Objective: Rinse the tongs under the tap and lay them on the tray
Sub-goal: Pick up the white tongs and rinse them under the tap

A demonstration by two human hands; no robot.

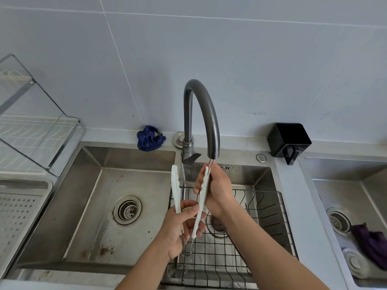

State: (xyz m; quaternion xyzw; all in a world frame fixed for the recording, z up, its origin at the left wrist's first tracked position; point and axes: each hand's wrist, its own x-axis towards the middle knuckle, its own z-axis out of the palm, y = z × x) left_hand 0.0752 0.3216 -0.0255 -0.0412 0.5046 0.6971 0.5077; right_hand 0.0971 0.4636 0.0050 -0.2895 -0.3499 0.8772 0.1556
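While I hold the tongs (202,197) upright under the tap (211,130), left hand (180,227) clamps the hinge end low, right hand (217,189) wraps one arm near the spout; tray (23,208) lies far left, nearer my left hand

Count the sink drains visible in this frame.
3: one drain in the left basin, one under the wire rack beside the right hand, one in the far-right basin. No others show.

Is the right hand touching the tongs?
Touching. The head view shows the right hand wrapped around one arm of the tongs near its tip, just below the tap.
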